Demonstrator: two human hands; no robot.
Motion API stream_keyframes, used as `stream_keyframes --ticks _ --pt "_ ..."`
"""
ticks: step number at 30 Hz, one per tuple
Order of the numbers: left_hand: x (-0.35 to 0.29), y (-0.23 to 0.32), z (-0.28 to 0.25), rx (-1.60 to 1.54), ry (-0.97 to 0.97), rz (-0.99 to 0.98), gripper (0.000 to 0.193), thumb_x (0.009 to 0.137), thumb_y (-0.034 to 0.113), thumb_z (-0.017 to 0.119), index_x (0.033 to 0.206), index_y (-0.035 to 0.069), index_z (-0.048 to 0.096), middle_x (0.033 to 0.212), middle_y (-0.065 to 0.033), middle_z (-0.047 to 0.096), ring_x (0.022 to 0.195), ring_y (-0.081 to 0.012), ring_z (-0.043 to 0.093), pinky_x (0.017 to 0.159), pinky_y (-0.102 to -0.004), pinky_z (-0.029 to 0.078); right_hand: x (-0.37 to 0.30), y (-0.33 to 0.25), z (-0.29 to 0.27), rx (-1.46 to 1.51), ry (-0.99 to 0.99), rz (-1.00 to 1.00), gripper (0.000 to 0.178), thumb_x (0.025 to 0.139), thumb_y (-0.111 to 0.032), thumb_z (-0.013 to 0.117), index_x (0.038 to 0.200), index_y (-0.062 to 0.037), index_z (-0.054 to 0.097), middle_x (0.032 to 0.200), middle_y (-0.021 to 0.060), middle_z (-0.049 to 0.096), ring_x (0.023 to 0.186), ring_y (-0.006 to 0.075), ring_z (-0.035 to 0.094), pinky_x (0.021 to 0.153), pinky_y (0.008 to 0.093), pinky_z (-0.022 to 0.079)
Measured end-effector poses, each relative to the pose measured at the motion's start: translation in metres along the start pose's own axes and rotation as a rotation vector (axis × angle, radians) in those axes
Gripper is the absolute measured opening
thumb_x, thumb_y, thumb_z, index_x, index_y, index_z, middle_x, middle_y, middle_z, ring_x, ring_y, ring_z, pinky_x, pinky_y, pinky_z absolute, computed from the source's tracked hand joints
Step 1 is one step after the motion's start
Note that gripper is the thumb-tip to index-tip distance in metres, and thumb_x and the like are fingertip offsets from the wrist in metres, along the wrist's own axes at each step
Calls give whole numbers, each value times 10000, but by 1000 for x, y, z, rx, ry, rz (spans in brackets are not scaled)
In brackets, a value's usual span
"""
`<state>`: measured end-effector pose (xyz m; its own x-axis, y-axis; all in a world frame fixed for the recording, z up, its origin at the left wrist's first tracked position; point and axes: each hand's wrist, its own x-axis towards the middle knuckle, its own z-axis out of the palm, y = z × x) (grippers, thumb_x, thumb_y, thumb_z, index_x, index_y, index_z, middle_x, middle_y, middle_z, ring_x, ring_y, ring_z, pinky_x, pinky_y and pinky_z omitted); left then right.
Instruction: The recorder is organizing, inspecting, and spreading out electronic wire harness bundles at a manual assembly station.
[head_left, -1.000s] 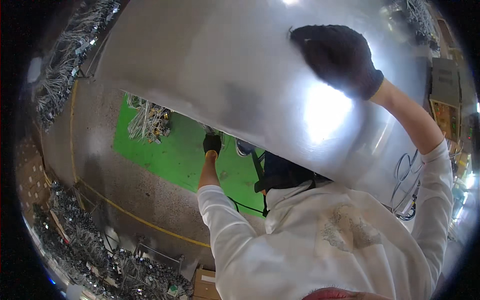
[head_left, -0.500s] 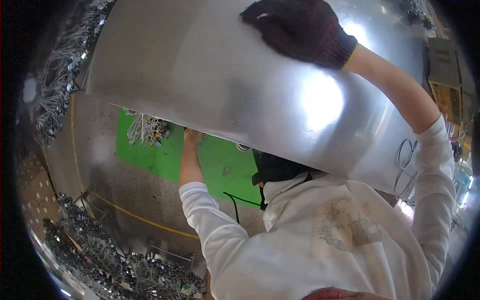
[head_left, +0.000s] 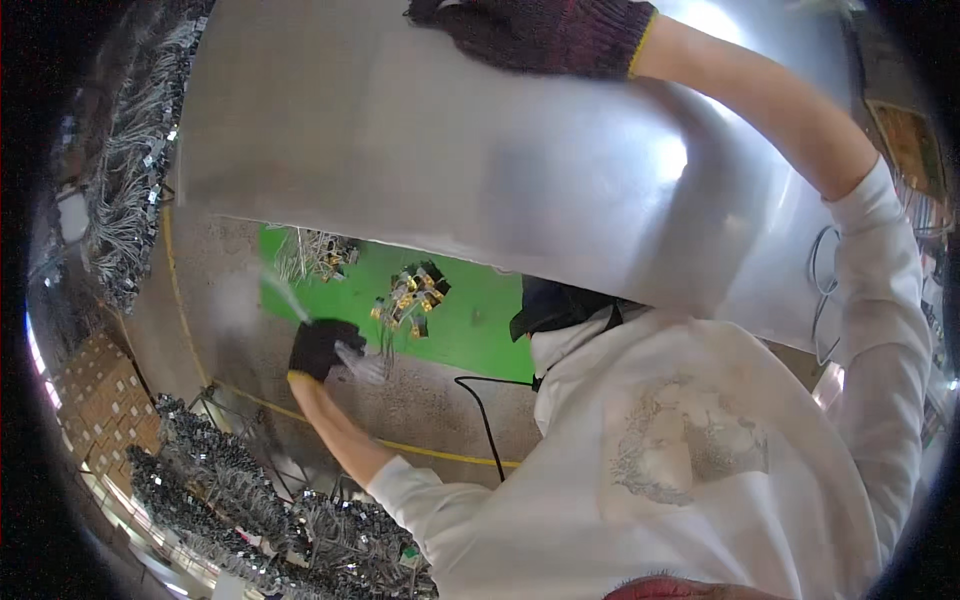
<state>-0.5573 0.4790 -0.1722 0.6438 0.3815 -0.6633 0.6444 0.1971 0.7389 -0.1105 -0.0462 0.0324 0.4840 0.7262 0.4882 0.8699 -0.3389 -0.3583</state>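
My left hand (head_left: 325, 348), in a dark knitted glove, is closed on a bundle of grey-white cables (head_left: 362, 364). Blurred strands stick out on both sides of the glove. It is beside the green mat, past the near edge of a metal tabletop (head_left: 330, 150). My right hand (head_left: 545, 38), gloved the same way, is over the metal top at the upper edge of the view. Its fingers are partly cut off, and I cannot make out whether they hold anything. Near my left hand, a cluster of black and yellow connectors (head_left: 415, 293) with thin cables shows over the green mat (head_left: 480, 335).
Another cable bunch (head_left: 318, 255) pokes out by the table edge. Racks hung with cable harnesses stand at the far left (head_left: 140, 170) and lower left (head_left: 240, 510). Stacked cartons (head_left: 105, 390) are at the left. A black cord (head_left: 480, 410) hangs beside my body.
My left hand has come out from under the table edge, moving left and nearer with the cables. The connector cluster has come into sight. My right hand has shifted left and farther up.
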Motion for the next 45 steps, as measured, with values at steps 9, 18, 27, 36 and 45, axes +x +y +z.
stream_keyframes --ticks 9,18,27,36,45 --pt "-102 43 -23 3 93 -162 562 1111 281 524 1607 21 574 1597 -226 633 1364 -453 669 1169 -554 530 -9 0 7 -50 20 -55 191 986 -211 704 1121 -97 778 938 182 787 867 407 765 777 539 606" --pt "-36 -146 49 1175 -68 383 394 1113 244 571 1421 38 706 1368 -207 779 1178 -364 760 1024 -534 603 -18 12 20 -128 100 -118 188 952 -285 704 990 -110 762 863 173 758 809 427 750 727 559 595" --pt "-250 111 -1 -301 78 229 460 1169 316 496 1486 38 682 1348 -123 747 1191 -288 699 1012 -454 588 -16 21 30 -85 184 -167 180 930 -285 710 917 -110 753 848 159 756 781 414 745 712 559 596" --pt "-382 287 82 186 638 670 452 1167 239 523 1556 44 645 1475 -138 699 1193 -258 698 1004 -430 620 -32 4 24 -124 116 -127 199 989 -238 690 1141 -147 780 987 140 793 883 394 760 795 507 615" --pt "-409 423 117 226 621 1032 511 1188 386 566 1562 40 613 1299 -98 746 1148 -262 690 1045 -450 568 -39 -93 -43 463 -228 -191 881 823 -427 893 1611 -180 584 1396 143 745 1318 374 691 1135 521 547"
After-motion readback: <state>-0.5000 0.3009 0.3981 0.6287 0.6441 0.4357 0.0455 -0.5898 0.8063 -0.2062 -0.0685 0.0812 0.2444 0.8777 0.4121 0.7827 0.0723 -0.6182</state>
